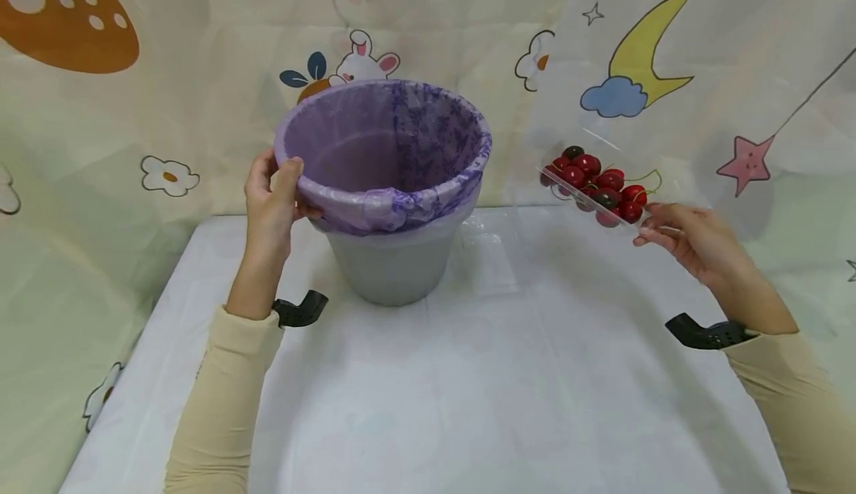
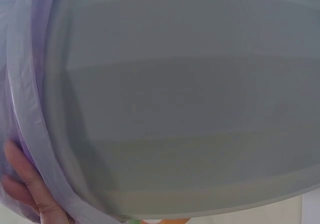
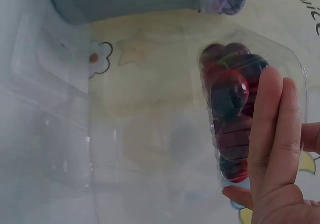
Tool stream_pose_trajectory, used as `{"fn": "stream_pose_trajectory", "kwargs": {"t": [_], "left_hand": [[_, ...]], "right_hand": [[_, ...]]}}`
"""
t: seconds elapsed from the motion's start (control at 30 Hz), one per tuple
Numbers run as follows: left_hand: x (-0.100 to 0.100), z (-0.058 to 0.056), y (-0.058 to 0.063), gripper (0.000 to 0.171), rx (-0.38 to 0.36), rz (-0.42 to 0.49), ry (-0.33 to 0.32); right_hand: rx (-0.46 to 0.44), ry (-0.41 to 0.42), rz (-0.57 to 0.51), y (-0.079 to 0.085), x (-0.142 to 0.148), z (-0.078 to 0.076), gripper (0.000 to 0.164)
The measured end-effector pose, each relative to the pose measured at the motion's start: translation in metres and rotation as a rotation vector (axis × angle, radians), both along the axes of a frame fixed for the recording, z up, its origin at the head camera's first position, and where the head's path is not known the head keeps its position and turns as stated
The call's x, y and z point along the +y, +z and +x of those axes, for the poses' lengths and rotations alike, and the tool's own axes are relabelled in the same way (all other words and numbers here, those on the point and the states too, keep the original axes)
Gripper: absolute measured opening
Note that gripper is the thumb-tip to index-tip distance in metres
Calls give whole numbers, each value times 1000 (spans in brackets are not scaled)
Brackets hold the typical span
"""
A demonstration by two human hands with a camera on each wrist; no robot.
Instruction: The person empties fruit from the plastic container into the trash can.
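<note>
My left hand [image 1: 270,189] grips the near-left rim of a grey bin [image 1: 394,264] lined with a purple plastic bag [image 1: 428,200]. The thumb lies on top of the rim, and in the left wrist view the fingers [image 2: 30,179] press on the folded-over bag. To the right of the bin, my right hand [image 1: 695,241] holds a clear plastic punnet [image 3: 295,58] by its right end. Red and dark cherries [image 1: 588,163] fill the punnet, which is raised above the table and tilted. A green stem sticks out among them.
A clear plastic tray [image 1: 491,256] lies on the white-covered table [image 1: 428,390] just right of the bin. Behind the table hangs a cream cloth [image 1: 221,108] printed with a moon, flowers and a rabbit.
</note>
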State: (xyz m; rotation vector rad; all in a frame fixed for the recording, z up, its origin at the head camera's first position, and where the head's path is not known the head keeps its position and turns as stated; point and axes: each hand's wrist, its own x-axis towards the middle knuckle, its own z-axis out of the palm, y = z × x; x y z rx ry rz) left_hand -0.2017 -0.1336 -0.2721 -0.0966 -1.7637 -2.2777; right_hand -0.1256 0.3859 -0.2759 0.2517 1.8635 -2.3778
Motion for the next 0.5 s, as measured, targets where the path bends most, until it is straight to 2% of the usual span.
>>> {"fn": "stream_pose_trajectory", "kwargs": {"t": [0.17, 0.27, 0.37, 0.5], "left_hand": [[0, 0, -1, 35, -1, -7, 4], [0, 0, -1, 35, -4, -13, 8], [-1, 1, 0, 37, -11, -29, 4], [-1, 1, 2, 42, -9, -44, -3]], "right_hand": [[5, 78, 82, 23, -6, -12, 22], [15, 121, 38, 33, -10, -17, 25], [12, 121, -20, 43, -15, -20, 25], [6, 112, -43, 61, -24, -27, 24]]}}
